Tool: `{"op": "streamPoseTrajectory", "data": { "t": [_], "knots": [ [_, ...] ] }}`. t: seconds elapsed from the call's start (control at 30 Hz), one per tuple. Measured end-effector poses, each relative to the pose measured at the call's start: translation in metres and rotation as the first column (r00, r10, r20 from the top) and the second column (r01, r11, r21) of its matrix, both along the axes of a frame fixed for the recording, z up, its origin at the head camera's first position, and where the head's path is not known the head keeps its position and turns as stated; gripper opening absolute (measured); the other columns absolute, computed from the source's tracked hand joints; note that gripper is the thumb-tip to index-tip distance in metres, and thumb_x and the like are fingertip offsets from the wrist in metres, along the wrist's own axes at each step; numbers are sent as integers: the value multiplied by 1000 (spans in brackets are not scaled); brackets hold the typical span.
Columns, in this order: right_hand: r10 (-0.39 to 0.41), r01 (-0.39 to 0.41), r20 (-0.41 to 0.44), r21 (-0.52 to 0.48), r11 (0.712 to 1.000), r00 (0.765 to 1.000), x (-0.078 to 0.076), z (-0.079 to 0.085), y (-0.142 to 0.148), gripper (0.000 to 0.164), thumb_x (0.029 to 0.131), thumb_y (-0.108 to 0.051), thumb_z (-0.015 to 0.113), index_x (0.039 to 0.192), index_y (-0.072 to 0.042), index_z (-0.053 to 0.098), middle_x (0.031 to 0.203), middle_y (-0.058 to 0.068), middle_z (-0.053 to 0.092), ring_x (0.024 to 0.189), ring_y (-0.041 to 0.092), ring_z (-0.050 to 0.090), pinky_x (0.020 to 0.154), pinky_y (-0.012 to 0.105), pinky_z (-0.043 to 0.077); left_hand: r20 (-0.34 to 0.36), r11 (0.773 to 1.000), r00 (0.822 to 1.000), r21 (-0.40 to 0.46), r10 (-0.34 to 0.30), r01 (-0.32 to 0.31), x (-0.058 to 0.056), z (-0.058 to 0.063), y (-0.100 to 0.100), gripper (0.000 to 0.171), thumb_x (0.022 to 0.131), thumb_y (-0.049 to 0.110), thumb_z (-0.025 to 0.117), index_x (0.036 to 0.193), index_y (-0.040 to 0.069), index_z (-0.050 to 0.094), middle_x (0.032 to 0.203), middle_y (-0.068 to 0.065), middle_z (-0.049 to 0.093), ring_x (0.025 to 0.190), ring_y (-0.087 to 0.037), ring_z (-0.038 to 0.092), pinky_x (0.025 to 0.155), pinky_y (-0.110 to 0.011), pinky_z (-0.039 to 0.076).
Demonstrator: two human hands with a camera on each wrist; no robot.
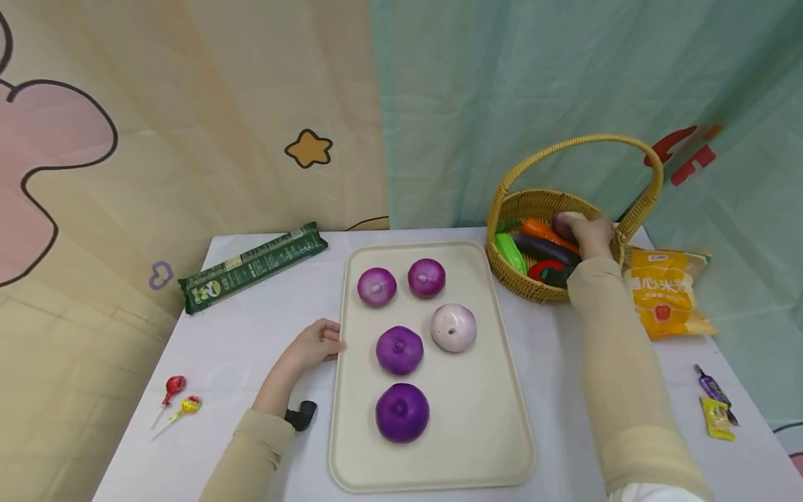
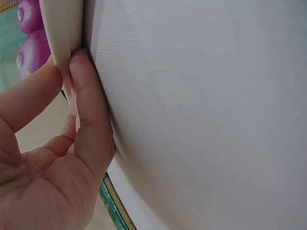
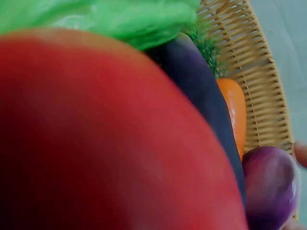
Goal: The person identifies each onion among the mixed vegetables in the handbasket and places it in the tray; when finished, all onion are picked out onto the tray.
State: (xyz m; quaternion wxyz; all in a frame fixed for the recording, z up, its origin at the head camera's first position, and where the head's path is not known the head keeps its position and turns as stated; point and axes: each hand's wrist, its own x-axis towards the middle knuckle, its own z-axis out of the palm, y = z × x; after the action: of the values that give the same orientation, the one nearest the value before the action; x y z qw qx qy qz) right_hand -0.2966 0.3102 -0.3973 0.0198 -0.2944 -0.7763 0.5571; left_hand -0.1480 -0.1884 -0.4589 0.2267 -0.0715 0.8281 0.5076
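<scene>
My left hand [image 1: 316,344] pinches the left rim of a cream tray [image 1: 489,432], thumb on the inside and fingers beneath the edge [image 2: 64,28]. Several purple onions [image 1: 399,350] and a paler white-purple onion [image 1: 454,328] rest on the tray. Over at the wicker basket [image 1: 527,287], my right hand [image 1: 594,236] reaches inside and grips a purple onion [image 3: 270,187] by the right wall. Only some fingertips [image 3: 301,153] show in the right wrist view. Around it lie an orange carrot-like piece [image 1: 535,228], a dark eggplant [image 1: 544,249], a green vegetable [image 1: 511,252] and a red one [image 1: 543,269].
A long green packet [image 1: 254,267] lies at the back left. Two lollipops [image 1: 176,383] sit at the left edge. Right of the basket stands a yellow snack bag [image 1: 661,293], with small wrapped candies [image 1: 717,418] nearer the front. The basket's tall handle [image 1: 580,139] arches above the right hand.
</scene>
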Motion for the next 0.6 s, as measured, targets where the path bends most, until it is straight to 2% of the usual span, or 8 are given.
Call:
{"op": "streamPoseTrajectory", "data": {
  "t": [0.07, 0.13, 0.33, 0.5, 0.6],
  "knots": [
    [-7, 5, 22, 54, 999, 1000, -1, -2, -2, 95, 89, -41, 61, 155, 3, 9, 161, 23, 11, 148, 33, 14, 126, 37, 18, -2, 1000, 1000, 4, 4, -4, 0, -1, 0, 37, 92, 3, 64, 124, -9, 49, 104, -16, 58, 86, -17, 61, 81, -32, 61],
    [-14, 11, 39, 67, 998, 999, -3, -3, -3, 98, 89, -43, 59, 155, 3, 3, 161, 23, 8, 149, 34, 10, 126, 37, 16, -7, 1000, 1000, 6, 5, -5, 0, -2, -1, 37, 92, 3, 64, 124, -9, 49, 103, -15, 58, 86, -17, 61, 80, -32, 61],
    [-40, 42, 52, -43, 998, 998, -8, -8, -1, 105, 91, -46, 58, 155, -4, -14, 164, 17, -2, 152, 27, 5, 127, 32, 11, -16, 1000, 1000, 5, 6, -6, 2, -2, 1, 37, 92, 2, 64, 123, -9, 49, 102, -15, 58, 86, -17, 61, 80, -33, 61],
    [-42, 50, 67, -125, 991, 997, -11, -8, 5, 108, 91, -45, 59, 154, -7, -20, 165, 13, -7, 152, 23, 3, 126, 28, 15, -10, 1000, 1000, 6, 1, -1, 3, -2, 3, 37, 92, 2, 64, 124, -9, 49, 102, -15, 57, 86, -17, 61, 80, -33, 61],
    [-33, 44, 56, -197, 979, 998, -12, -1, 5, 109, 90, -44, 62, 154, -10, -19, 165, 10, -5, 151, 18, 9, 123, 24, 20, -12, 1000, 1000, 7, -3, 3, 1, -2, 2, 37, 92, 2, 64, 124, -9, 49, 103, -16, 58, 86, -17, 61, 79, -33, 61]
  ]
}}
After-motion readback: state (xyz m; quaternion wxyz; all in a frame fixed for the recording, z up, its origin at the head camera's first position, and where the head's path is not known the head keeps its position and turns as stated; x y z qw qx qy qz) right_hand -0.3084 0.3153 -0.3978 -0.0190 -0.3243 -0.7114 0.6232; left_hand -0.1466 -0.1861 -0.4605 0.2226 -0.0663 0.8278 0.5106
